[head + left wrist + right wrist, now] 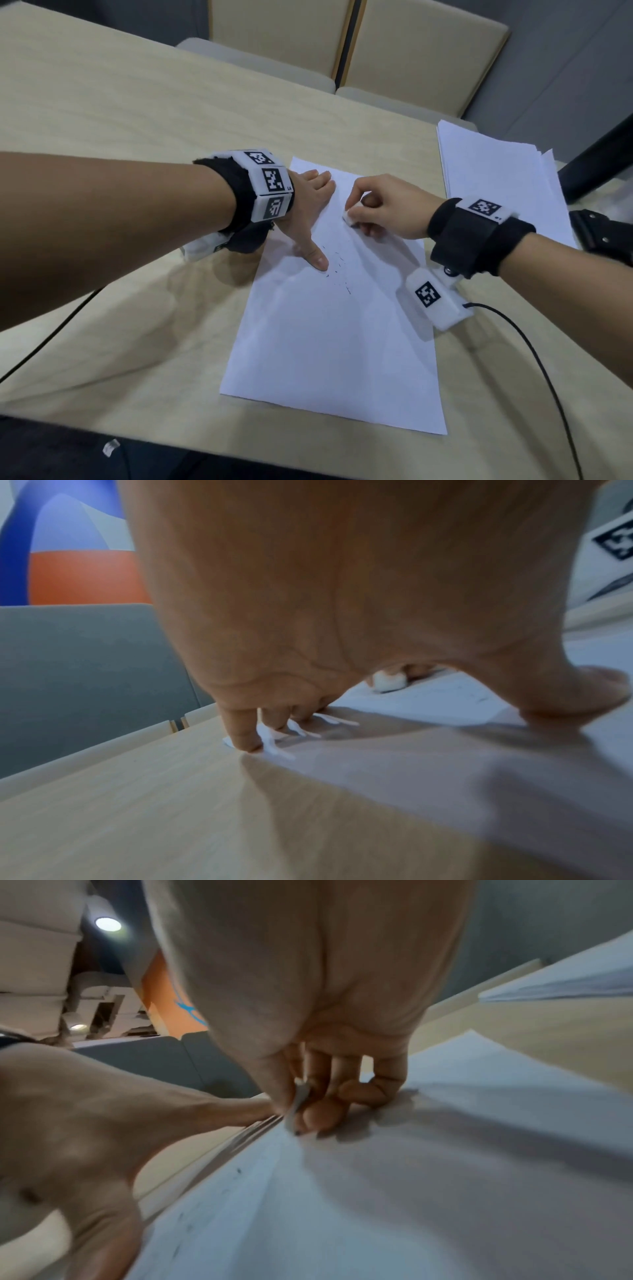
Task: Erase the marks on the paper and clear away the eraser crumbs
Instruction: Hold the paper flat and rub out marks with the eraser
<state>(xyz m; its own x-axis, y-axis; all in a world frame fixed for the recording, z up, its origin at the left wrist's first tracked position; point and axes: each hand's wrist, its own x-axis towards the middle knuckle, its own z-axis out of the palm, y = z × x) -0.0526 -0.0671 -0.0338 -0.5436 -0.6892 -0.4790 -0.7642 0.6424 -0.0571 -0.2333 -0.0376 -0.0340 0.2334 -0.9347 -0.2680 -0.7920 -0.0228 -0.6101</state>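
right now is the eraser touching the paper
Touching. In the right wrist view the eraser, pinched by the right hand, has its dark tip down on the paper with no gap; the left wrist view agrees.

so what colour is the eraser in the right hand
White, with a dark smudged tip: the eraser in the right hand shows best in the head view.

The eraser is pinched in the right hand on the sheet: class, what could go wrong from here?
1. The left hand pins only the far left edge of the paper; hard strokes with the eraser held by the right hand could crease the free part.
2. Dark crumbs lie mid-sheet; a palm dragged across might smear them.
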